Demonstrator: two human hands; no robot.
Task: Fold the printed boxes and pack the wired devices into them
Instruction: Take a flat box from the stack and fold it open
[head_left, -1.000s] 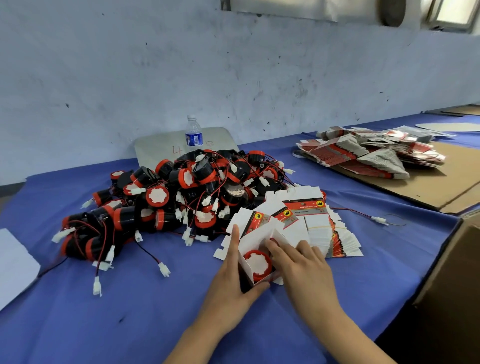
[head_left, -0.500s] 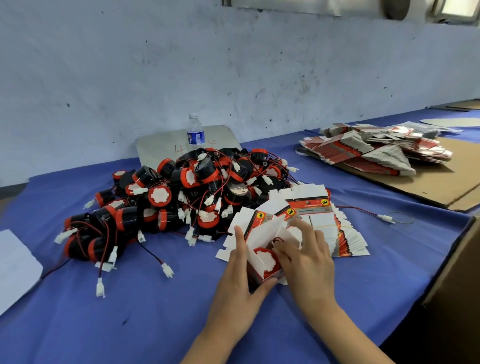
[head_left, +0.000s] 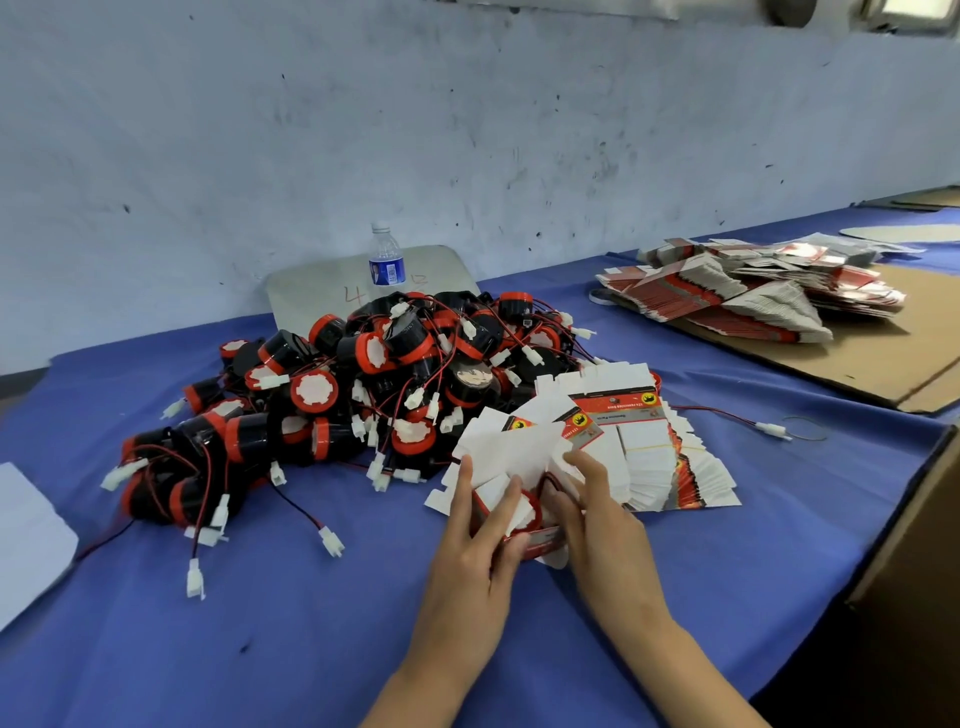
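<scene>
blue cloth (head_left: 311, 649) covers the table. far left edge: a white sheet (head_left: 26, 535), partly out of frame. next, the heap of wired devices (head_left: 363, 384) — black bodies, red rims, white faces, red/black leads ending in white plugs, several plugs trailing onto the cloth. behind the heap a water bottle (head_left: 387, 262) stands upright in front of a grey board (head_left: 317, 293) leaning on the wall. centre front: left hand (head_left: 470, 566) wraps the left side of a half-folded printed box (head_left: 519, 499), fingers (head_left: 501, 512) over its open top, thumb under the near edge. one device (head_left: 527, 506) sits inside the box, red rim and white face showing, top flaps up. right hand (head_left: 597, 519) is on the box's right side, fingertips (head_left: 558, 512) bent in at the opening — what they pinch, cannot tell. just behind the hands, a fanned stack of flat boxes (head_left: 665, 457). right of it one loose lead with white plug (head_left: 771, 430). far right: second pile of flat boxes (head_left: 753, 293) on brown cardboard (head_left: 893, 364); a cardboard carton's edge (head_left: 914, 519) at the frame's right.
</scene>
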